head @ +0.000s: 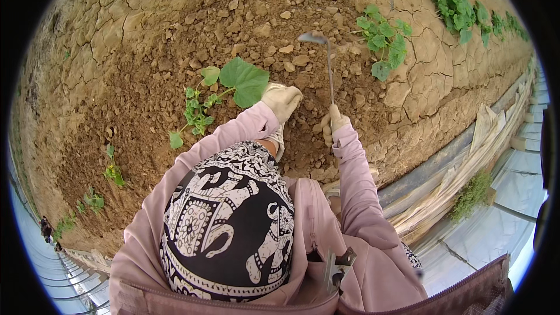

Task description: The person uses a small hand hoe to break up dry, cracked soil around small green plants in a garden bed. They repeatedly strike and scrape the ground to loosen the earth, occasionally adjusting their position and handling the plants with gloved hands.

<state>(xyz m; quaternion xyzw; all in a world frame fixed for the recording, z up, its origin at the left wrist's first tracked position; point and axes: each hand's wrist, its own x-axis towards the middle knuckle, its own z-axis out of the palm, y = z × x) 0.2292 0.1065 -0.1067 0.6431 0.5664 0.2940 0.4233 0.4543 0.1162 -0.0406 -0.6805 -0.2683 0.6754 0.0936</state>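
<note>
My right hand (334, 123), in a light glove, grips the handle end of a long thin metal hoe (330, 68). The hoe's small curved blade (313, 38) is raised towards the top, over or just above the loose soil. My left hand (283, 99), also gloved, is curled near my knee, beside the broad leaf (245, 81) of a young vine plant (195, 111); whether it holds anything is hidden. Broken brown clods (280, 54) lie around both hands. Another leafy plant (383, 39) grows to the right of the blade.
More plants (455, 8) stand in a row at the upper right, and small ones (94, 200) at the lower left. Cracked soil (433, 65) borders the loose clods. Crumpled pale sheeting (463, 153) and a translucent plastic wall (516, 188) run along the right. A distant person (46, 229) is at far left.
</note>
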